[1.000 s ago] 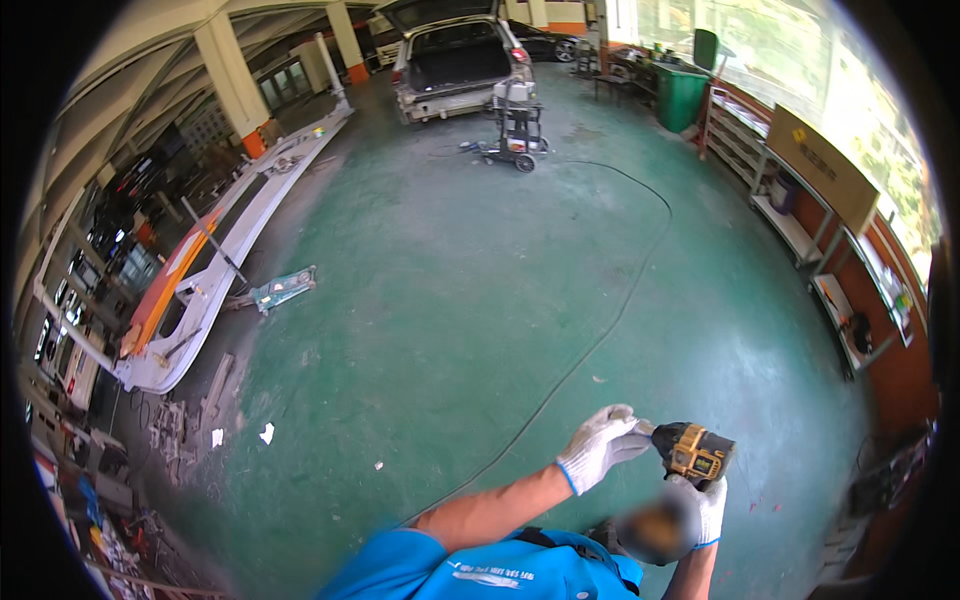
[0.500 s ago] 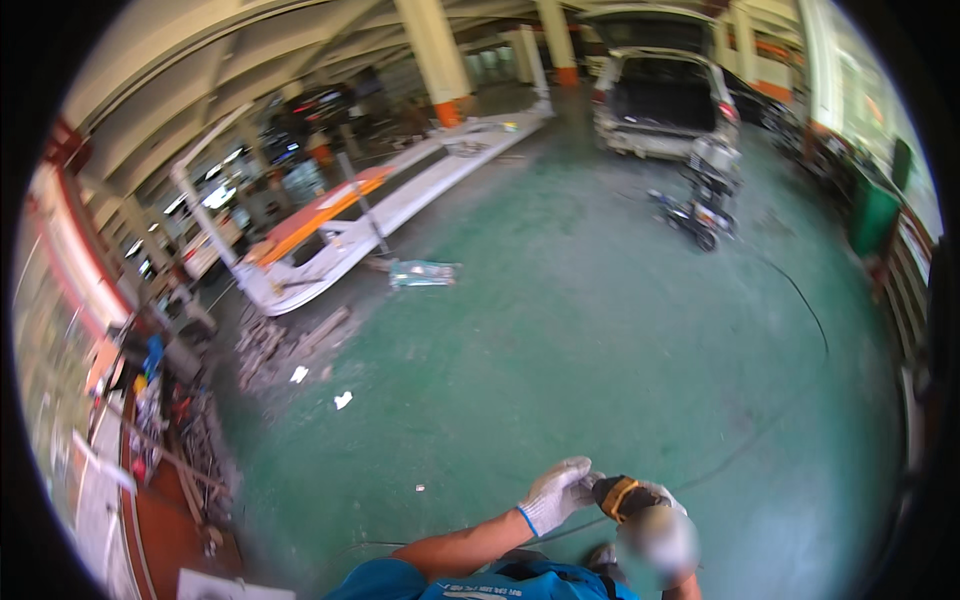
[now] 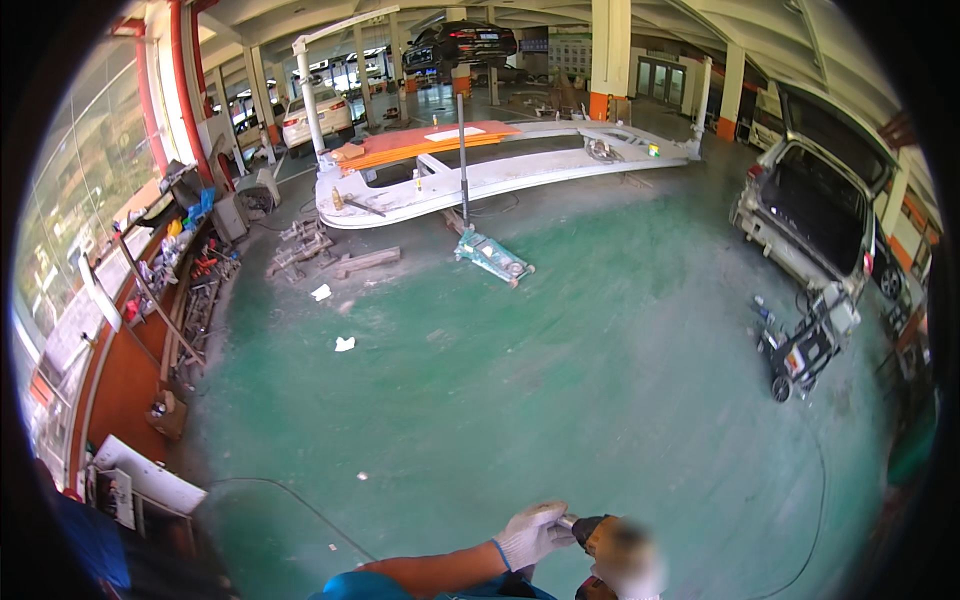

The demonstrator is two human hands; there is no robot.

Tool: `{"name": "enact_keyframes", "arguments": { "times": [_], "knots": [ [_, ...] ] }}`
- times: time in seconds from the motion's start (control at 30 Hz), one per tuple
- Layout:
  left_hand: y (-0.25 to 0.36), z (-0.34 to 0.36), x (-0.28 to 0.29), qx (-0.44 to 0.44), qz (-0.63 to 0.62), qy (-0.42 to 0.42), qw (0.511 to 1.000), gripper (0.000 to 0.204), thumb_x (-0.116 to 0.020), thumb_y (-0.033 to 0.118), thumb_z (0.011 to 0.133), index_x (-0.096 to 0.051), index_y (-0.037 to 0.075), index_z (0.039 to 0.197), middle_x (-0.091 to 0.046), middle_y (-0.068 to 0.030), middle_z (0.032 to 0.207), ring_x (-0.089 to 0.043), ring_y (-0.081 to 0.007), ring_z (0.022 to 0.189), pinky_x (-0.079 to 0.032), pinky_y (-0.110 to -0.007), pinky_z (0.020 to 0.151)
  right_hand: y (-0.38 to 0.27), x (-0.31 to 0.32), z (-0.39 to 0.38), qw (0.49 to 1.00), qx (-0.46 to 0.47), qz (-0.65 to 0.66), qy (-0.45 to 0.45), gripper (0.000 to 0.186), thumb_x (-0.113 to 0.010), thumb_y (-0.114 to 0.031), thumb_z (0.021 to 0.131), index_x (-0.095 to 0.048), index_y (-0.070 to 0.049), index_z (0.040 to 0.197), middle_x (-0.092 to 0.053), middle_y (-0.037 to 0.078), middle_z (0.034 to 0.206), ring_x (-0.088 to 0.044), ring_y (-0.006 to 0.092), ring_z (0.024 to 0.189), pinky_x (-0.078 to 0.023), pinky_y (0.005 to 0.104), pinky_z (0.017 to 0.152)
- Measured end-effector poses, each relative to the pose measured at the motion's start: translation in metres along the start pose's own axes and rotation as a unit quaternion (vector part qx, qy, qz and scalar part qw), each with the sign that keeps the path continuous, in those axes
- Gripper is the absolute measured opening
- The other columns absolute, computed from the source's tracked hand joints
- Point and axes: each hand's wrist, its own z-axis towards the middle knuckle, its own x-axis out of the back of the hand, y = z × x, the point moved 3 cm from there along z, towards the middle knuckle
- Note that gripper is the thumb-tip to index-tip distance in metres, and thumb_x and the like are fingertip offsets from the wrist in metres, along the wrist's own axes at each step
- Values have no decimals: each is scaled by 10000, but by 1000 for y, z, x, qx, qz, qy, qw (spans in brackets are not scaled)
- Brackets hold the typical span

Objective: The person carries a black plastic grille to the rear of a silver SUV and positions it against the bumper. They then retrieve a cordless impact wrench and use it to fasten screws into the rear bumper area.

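Observation:
My left hand (image 3: pixel 530 537), in a white knit glove, is closed around the metal nose of a black-and-yellow pistol-shaped power tool (image 3: pixel 597 531) at the bottom of the view. What sits on the nose is hidden by the fingers. My right hand (image 3: pixel 645 582) is at the tool's rear, where a pale glove shows; a blur covers most of it and the tool's back end. The tool points left, toward my left palm. Both hands are low, in front of my blue shirt.
A white-and-orange car lift (image 3: pixel 520 170) spans the far floor, with a green floor jack (image 3: pixel 493 258) before it. At right stand a car with its tailgate raised (image 3: pixel 812 200) and a wheeled machine (image 3: pixel 810 345). Hoses (image 3: pixel 290 492) cross the floor. A cluttered bench (image 3: pixel 110 410) lines the left.
The whole view has swung right to left-facing: the lift and bench now sit more centrally, the car farther right. My hands are lower, and the left hand has closed on the tool's nose.

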Motion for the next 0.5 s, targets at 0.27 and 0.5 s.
{"name": "enact_keyframes", "arguments": {
  "times": [0.27,0.5],
  "knots": [
    [75,201,-134,69,28,-35,997,158,-623,181,952,-591,71,1062,-649,-96,999,-635,-222,942,-508,-406,916,-87,109,158,913,181,-363,48,336,-748,-227,759,-650,-10,996,-679,179,826,-666,368,739,-540,419,647],
    [83,366,-179,58,87,6,995,154,-613,198,961,-591,84,1063,-673,-94,978,-665,-214,891,-535,-372,779,-85,179,307,977,141,-90,129,328,-778,-244,797,-668,11,973,-688,111,859,-649,182,757,-530,326,669]
  ]
}}
